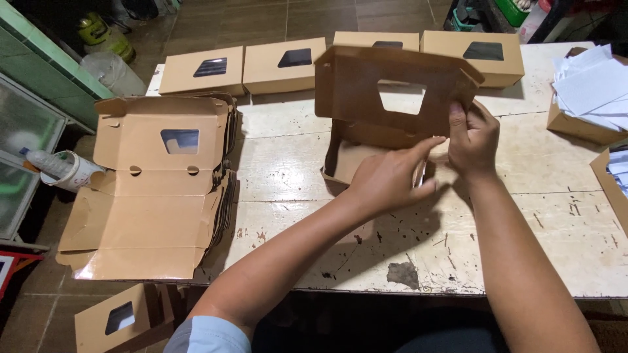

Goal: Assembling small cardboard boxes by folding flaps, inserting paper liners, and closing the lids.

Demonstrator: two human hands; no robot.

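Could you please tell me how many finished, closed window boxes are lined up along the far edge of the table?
4: far-left box, second box, third box partly hidden behind the half-folded box in the hands, and far-right box. More could be hidden behind it.

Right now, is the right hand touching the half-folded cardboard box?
Touching. The head view shows the right hand with its fingers pinching the right edge of the half-folded cardboard box.

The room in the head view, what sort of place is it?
Probably a small home workshop for folding packaging. A stack of flat brown window-box blanks lies on a worn painted table, finished boxes line the far edge, and both hands fold another.
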